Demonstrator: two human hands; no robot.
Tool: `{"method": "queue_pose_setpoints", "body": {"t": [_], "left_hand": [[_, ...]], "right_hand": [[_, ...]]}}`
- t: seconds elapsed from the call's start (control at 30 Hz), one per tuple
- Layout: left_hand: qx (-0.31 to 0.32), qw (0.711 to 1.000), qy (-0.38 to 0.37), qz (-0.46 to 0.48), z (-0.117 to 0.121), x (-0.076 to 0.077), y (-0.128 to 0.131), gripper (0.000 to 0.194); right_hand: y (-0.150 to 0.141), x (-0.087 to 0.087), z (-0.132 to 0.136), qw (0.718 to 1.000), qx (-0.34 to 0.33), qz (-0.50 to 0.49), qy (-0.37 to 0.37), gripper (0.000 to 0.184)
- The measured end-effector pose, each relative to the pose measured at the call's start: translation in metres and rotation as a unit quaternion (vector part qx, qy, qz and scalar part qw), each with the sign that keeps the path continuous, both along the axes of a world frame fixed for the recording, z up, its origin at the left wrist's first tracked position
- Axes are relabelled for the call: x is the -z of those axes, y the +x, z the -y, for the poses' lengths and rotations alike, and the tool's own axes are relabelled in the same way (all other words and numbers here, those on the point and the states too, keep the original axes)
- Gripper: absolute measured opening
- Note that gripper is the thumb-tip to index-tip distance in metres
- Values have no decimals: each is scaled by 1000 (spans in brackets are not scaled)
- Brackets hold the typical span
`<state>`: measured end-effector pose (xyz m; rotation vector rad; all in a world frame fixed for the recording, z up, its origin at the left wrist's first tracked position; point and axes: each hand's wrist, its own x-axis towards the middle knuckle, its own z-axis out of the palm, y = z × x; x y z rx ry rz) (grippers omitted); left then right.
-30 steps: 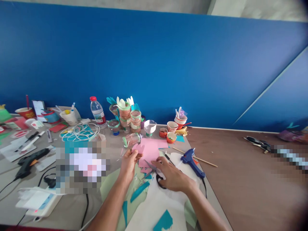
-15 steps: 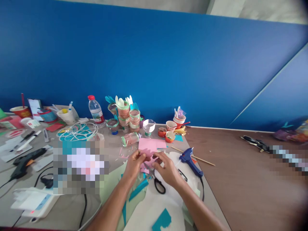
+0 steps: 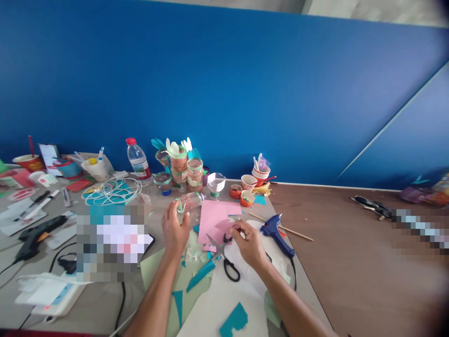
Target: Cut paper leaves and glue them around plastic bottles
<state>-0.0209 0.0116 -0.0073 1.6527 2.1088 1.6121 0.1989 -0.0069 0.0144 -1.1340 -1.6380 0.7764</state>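
My left hand point(image 3: 175, 231) is raised with thumb and fingers apart. Just beyond its fingertips, a clear plastic bottle point(image 3: 190, 201) lies on its side. My right hand point(image 3: 249, 243) has thumb and fingertips pinched together over the pink paper sheet point(image 3: 213, 213); what lies in the pinch is too small to make out. Scissors point(image 3: 231, 270) with black handles lie spread below, between the hands. White paper point(image 3: 224, 304), green paper point(image 3: 154, 271) and teal scraps point(image 3: 200, 275) are beneath my forearms.
A blue glue gun point(image 3: 278, 236) and a wooden stick point(image 3: 296, 233) lie at right. Small paper cups point(image 3: 248, 199), decorated jars point(image 3: 178, 164) and a red-capped water bottle point(image 3: 137, 159) stand along the blue partition point(image 3: 224, 93). A black glue gun point(image 3: 40, 236) and cables lie at left.
My left hand has moved left, away from the pink paper and the right hand, and its fingers have parted. My right hand has shifted slightly right, uncovering more of the pink sheet.
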Motion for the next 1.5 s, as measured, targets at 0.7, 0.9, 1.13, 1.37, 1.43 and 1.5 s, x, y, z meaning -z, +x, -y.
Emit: {"method": "queue_pose_setpoints", "body": {"t": [0.7,0.9,1.13,1.37,1.43,1.5], "left_hand": [[-102,981,-151,-69,-13,7,2,32],[-69,968,-96,221,-13,-6,-2,54],[234,843,-43,482,3,-15,16,59],[408,801,-134,417,19,-12,57,69],[432,795,-156,395,21,-13,56,71],[440,787,-174,396,23,-14,53,69]], "right_hand": [[10,-2,-4,999,25,15,43,12],[12,2,-6,999,18,-33,23,13],[17,-2,-9,965,-85,-237,-75,20],[16,-4,-8,933,-128,-307,-137,23],[16,-3,-8,934,-128,-304,-139,22],[15,-2,-8,933,-138,-301,-141,22]]}}
